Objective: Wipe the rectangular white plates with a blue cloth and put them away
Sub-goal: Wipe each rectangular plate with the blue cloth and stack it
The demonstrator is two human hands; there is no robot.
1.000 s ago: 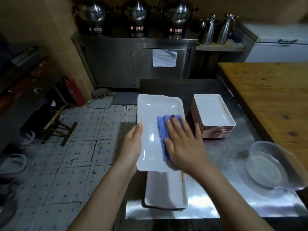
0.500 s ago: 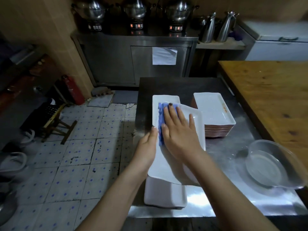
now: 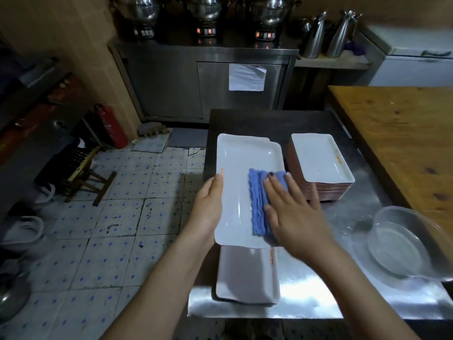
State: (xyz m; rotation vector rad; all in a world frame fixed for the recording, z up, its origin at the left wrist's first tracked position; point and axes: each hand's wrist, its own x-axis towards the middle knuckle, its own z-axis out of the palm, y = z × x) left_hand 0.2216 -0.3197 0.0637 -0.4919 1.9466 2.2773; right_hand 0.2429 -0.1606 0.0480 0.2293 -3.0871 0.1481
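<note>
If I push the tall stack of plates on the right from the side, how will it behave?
The stack holds many plates, so it is probably heavy and would resist a push. The steel table looks smooth and shiny, so it may slide rather than tip. The glossy plates may be ceramic; upper ones could slip off and break.

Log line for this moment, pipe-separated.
step: wiping | left hand holds white plate at its left edge | right hand presses blue cloth flat on plate | plate stack to the right
</note>
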